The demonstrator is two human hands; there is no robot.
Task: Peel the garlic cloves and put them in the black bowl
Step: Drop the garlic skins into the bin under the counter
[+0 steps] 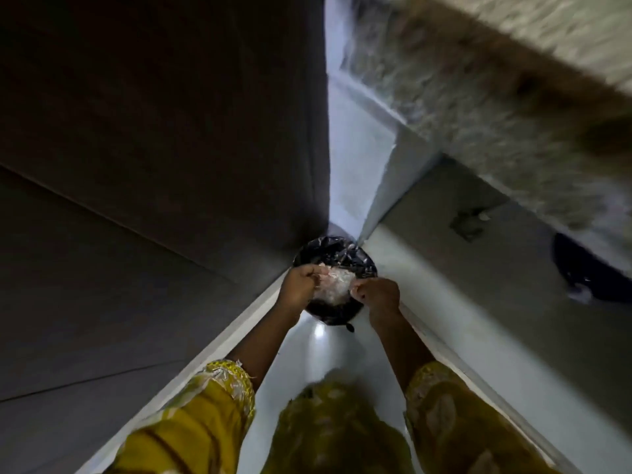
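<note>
Pale crinkled plastic (333, 285), its edges pinched in the grip of left hand (297, 285) and right hand (378, 295), hangs over the round black-lined bin (342, 256), seemingly for emptying.

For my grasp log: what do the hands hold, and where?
A whitish crumpled thing, too blurred to name: the left hand grips its left edge, the right hand its right edge.

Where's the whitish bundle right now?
Head view, centre: the whitish bundle is pinched between the left hand and the right hand, over the black round container.
</note>
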